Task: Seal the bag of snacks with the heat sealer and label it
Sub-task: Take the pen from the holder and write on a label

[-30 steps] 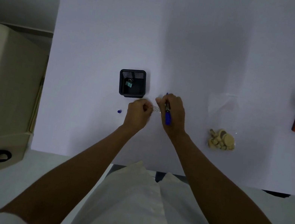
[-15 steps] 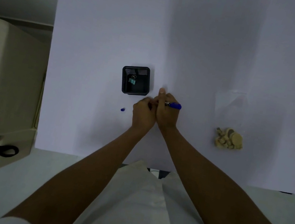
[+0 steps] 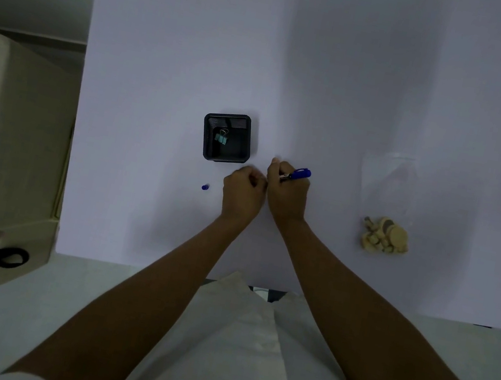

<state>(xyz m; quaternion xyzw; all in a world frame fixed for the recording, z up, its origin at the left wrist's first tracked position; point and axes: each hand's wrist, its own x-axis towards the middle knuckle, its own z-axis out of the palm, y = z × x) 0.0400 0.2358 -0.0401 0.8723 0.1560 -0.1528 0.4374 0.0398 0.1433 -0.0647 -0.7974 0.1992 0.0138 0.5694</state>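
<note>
The right hand (image 3: pixel 287 193) is gripping a pen (image 3: pixel 297 174). The left hand (image 3: pixel 242 193) is curling shut beside it; what it pinches is hidden.

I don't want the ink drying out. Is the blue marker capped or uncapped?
Uncapped, apparently: the right hand holds the marker, while a small blue cap lies apart on the table.
</note>
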